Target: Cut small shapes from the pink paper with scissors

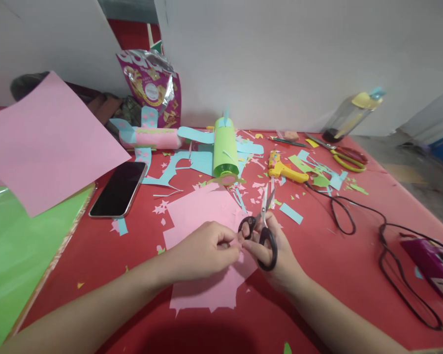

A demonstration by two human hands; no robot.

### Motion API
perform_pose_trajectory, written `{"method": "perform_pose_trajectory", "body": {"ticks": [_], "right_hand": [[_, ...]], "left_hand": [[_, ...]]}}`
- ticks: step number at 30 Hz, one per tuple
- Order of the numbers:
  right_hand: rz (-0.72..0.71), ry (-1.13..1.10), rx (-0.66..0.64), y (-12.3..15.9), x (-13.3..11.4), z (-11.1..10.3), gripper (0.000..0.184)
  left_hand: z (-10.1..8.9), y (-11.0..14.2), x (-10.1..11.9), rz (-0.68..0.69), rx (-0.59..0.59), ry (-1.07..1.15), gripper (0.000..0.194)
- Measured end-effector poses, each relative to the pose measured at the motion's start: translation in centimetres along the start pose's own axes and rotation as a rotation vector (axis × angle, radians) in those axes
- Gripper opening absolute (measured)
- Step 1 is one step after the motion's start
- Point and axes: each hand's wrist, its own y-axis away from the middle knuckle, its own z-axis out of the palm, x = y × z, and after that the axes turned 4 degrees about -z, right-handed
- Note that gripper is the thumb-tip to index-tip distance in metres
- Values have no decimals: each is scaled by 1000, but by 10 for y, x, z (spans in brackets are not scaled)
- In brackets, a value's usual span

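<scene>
My right hand holds a small pair of scissors with black handles. Their blades point away from me and stand slightly apart. My left hand is closed in a pinch, its fingertips meeting those of my right hand. Whatever sits between them is too small to make out. Under both hands lies pink paper with ragged cut edges. Beyond it stands a green paper tube plane with light blue wings. A pink tube plane lies to its left.
A phone and a large pink sheet over green paper lie left. On the right are a yellow glue gun, its black cord, larger scissors, a bottle and a purple power strip. Paper scraps litter the red table.
</scene>
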Motion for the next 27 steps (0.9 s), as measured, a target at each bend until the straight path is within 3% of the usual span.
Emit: {"method": "perform_pose_trajectory", "body": {"ticks": [7,16,25,27], "right_hand": [[45,27,-53,1,-5,3,39],[36,55,-45,1,-3,1,36],[-22,84,53,1,-2,0,34],[-29,95,75,1,-2,0,33]], "left_hand": [[-1,1,-4,22,-26,-99,18],[-4,2,3,55,143,-184,28],[-7,-2,0,30,307,-112,21],[-7,-2,0,37,285,-103,19]]}}
